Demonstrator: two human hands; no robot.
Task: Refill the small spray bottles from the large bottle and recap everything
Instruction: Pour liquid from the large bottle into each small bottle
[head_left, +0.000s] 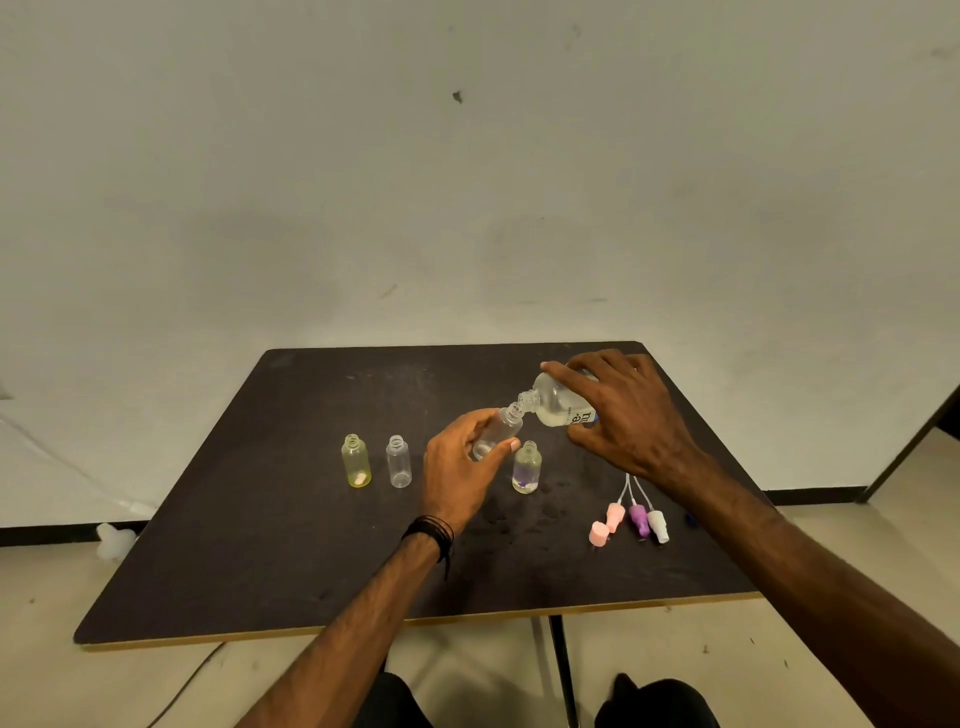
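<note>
Dark table (260, 545) fills lower frame. My right hand (631, 415) grips large bottle (558, 402) at centre right, long axis near level, mouth pointing left-down. My left hand (457, 462) holds small bottle (496, 431), tilted, mouth up-right, touching large bottle's mouth.

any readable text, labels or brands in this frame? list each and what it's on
"e." and "n": large dark letters, partly covered, on the label of the large bottle in the right hand; the full word cannot be read.
Small print beside them: too small to read.
Small bottles, spray caps, table: no text visible.
</note>
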